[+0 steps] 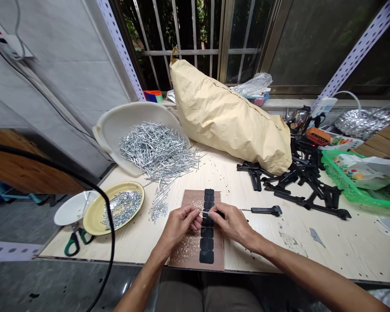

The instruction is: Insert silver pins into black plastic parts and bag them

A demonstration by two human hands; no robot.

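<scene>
Between my two hands runs a thin silvery metal rod (205, 212), level above a column of black rounded pads (207, 245). The fingertips of my left hand (185, 219) are pinched at its left end. My right hand (229, 221) is closed, thumb and forefinger together on the rod. Past the right hand's far side a thin shaft leads to a black plastic part (266, 210); whether it joins the same rod is hidden by the hand. Beneath lies a brown board (196, 262), strewn with pale crumbs left of the pads.
A whitish basin (105, 123) spills metal pins (156, 149) onto the table. Small metal pieces fill a yellow plate (91, 223), near green-handled scissors (73, 243). A large paper sack (227, 112) lies behind. Black plastic parts (308, 184) and a green basket (354, 190) occupy the right.
</scene>
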